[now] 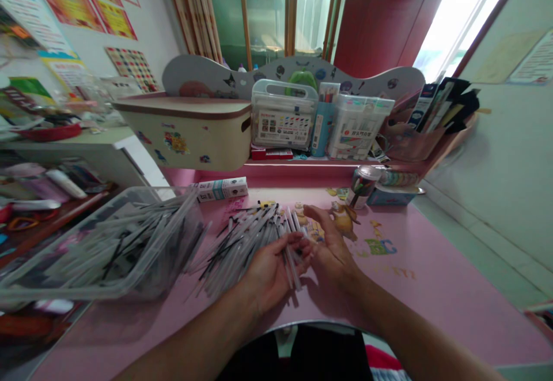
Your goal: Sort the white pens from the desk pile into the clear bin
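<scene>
A heap of slim translucent pen-like tubes (242,242), several with black ends, lies on the pink desk. My left hand (272,271) is beside its right edge, palm up, with fingers curled around a few of these tubes (292,268). Facing it from the right is my right hand (332,251), thumb raised apart and fingers reaching to the left fingertips and tubes. Whether the right fingers touch the tubes is hard to make out. To the left, a clear plastic bin (142,277) holds many more such tubes.
A small white box (222,189) lies behind the heap. Back right on the pink desk (432,294) stand a pen jar (365,185) and a blue box (393,195). The shelf above carries a cream storage box (207,139), marker cases (283,119) and a pen holder (415,139).
</scene>
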Tool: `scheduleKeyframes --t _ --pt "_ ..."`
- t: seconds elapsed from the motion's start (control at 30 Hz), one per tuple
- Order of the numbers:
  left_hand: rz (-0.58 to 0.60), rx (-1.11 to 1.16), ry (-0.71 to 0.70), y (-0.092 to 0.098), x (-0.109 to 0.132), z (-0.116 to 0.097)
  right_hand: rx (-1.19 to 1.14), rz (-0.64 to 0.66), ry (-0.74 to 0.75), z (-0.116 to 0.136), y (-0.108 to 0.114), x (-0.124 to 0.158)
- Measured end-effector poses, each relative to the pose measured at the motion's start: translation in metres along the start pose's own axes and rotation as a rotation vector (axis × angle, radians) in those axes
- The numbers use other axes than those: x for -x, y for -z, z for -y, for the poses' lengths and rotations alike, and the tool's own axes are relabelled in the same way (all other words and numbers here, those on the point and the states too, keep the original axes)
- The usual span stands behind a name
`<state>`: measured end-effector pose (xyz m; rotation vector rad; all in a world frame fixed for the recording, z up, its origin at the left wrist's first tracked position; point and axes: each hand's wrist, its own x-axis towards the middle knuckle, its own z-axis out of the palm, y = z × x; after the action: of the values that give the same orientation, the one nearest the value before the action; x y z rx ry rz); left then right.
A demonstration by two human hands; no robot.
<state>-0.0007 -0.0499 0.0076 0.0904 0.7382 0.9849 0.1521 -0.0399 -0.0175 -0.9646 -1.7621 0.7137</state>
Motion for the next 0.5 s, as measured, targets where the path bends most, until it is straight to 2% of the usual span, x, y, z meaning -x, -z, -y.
scheduleKeyframes --t 0.13,0.3,0.43,0.5 --pt "-0.033 -0.122 -0.112 -0.007 0.011 -0.01 0.041 -0.072 -0.076 -0.009 -0.001 -0.001" --pt "0.025 -0.304 -0.363 -0.018 0.041 -0.031 0.107 -0.066 0.025 -0.007 -0.006 -0.005" --pt "0.072 -0.403 -0.574 -0.019 0.075 -0.063 0.138 -0.049 0.064 -0.009 -0.007 -0.006" --pt "0.035 -0.477 -0.701 -0.014 0.093 -0.089 0.152 -0.048 0.057 -0.011 -0.007 -0.006"
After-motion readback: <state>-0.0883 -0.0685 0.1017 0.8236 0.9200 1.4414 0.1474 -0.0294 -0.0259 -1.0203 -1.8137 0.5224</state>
